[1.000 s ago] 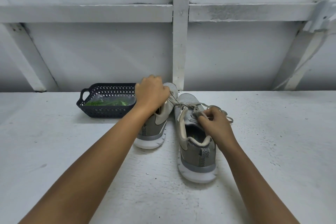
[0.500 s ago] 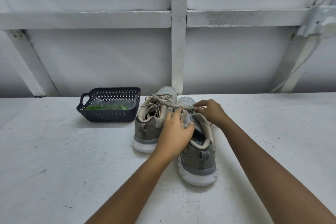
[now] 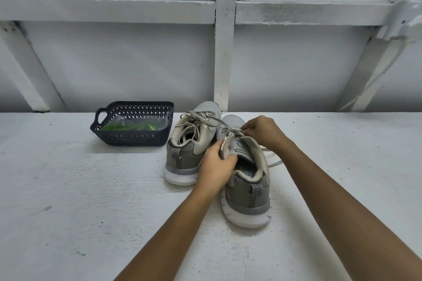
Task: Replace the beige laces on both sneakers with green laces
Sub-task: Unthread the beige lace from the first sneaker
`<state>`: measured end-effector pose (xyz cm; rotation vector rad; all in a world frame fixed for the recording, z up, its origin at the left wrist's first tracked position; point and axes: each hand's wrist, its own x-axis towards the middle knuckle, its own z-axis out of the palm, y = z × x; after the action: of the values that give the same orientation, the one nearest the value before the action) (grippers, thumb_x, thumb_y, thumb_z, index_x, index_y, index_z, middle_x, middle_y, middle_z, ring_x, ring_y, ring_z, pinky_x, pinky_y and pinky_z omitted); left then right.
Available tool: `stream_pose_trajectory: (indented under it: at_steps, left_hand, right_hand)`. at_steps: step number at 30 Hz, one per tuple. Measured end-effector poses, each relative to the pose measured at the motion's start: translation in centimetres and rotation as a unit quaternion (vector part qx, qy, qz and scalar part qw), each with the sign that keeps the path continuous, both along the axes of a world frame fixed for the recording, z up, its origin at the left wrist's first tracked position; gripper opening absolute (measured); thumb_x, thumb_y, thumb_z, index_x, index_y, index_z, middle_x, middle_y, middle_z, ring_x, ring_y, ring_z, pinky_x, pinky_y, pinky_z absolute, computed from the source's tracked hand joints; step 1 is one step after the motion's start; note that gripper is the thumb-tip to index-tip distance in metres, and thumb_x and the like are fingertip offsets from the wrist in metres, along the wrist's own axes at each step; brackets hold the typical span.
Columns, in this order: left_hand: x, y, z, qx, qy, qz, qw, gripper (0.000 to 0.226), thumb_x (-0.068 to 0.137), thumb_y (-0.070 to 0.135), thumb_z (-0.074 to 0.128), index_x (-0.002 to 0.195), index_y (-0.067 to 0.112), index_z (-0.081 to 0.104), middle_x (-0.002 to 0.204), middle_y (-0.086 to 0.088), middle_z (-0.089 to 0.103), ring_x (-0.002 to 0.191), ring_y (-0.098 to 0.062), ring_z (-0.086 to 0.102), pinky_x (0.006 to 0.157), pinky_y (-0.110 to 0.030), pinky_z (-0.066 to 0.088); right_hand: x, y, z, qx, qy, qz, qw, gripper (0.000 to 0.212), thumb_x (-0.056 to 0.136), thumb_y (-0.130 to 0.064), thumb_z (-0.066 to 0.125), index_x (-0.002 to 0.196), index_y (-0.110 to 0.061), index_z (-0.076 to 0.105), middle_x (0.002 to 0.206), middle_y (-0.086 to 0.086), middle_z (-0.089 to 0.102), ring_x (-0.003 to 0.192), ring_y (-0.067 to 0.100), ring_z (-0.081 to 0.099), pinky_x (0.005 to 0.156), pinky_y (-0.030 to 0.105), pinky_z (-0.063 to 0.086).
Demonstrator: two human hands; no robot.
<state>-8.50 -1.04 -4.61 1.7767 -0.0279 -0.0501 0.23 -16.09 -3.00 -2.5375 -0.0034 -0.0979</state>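
At the far left of the bench (image 3: 68, 189) a dark perforated basket (image 3: 137, 104) is seen. The green laces (image 3: 127, 126) are lying inside it, in what appears to be a clear bag. They are well apart from both hands and have not yet been taken up.

Just beside the basket stands the left sneaker (image 3: 189, 155). The left shoe's lace (image 3: 205, 118), beige, is loosened and draped across the opening, though it appears to be threaded through the eyelets. No hand is on this shoe.

The grip of the left hand (image 3: 217, 166) is closed around the tongue (image 3: 226, 146) and inner collar edge of the right sneaker (image 3: 249, 191), so that the shoe is steadied. Beyond it, the right hand (image 3: 262, 132) is pinched, thumb against fingertips, on the right shoe's lace (image 3: 234, 130) near the upper eyelets. A slack end (image 3: 272, 163) of that lace lies on the bench at the shoe's outer side.

The step in hand is judged to be the removal of the beige lace from the right sneaker, early in the task. The next move would call for the pinched run to be drawn out of its eyelet while the shoe is braced, then row after row toward the toe. Only afterwards would the green laces be needed, and a reach leftward past the other shoe would be required.
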Motion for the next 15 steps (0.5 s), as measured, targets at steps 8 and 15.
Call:
stream_pose_trajectory:
  at_steps: [8,15]
  left_hand:
    - [0.2,-0.1,-0.2,-0.005,0.010,-0.004,1.000,0.049,0.086,0.004,0.052,0.131,0.021,0.053,0.124,0.002,0.061,0.115,-0.015,0.056,0.104,-0.037,0.042]
    - [0.5,-0.1,-0.4,-0.008,0.034,-0.005,0.999,0.055,0.087,0.007,0.051,0.141,0.020,0.044,0.138,0.000,0.051,0.127,-0.017,0.048,0.109,-0.040,0.037]
  right_hand:
    - [0.7,0.5,-0.3,-0.144,-0.009,0.053,0.988,0.020,0.092,-0.017,0.052,0.101,0.000,0.046,0.104,0.025,0.059,0.093,0.038,0.055,0.068,0.035,0.037]
    - [1.6,0.7,0.8,-0.107,-0.052,0.034,0.992,0.013,0.088,0.000,0.043,0.098,-0.005,0.035,0.077,0.019,0.054,0.067,0.035,0.047,0.056,0.037,0.034]
